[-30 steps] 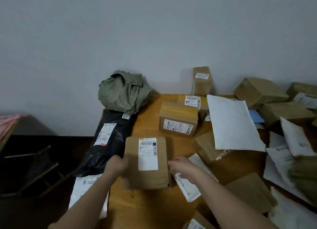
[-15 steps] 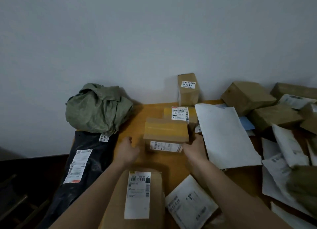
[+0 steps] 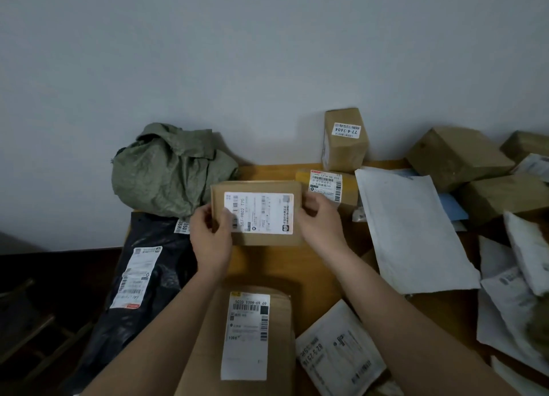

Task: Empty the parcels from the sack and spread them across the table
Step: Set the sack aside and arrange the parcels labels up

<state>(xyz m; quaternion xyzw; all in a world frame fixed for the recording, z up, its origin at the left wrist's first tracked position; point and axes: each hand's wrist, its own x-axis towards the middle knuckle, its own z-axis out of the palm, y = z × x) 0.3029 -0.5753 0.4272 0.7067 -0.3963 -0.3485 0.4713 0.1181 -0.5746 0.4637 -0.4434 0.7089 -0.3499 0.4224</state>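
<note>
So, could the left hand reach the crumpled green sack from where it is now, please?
Probably yes: the green sack lies just beyond the left hand with nothing between, but that hand grips the cardboard box.

The small cardboard box [image 3: 257, 213], which half a second ago sat flat on the table [image 3: 285, 265] with its yellow-taped top up and its label on the near side, is now raised and tipped so that the white shipping label faces the camera. The left hand [image 3: 211, 235], then open and short of the box's left side, now grips its left edge with the thumb across the label, and the right hand [image 3: 322, 222] now clasps the right edge. One second ago both hands were nearer the person, on the flat brown parcel [image 3: 252, 336], which they have since released.
</note>
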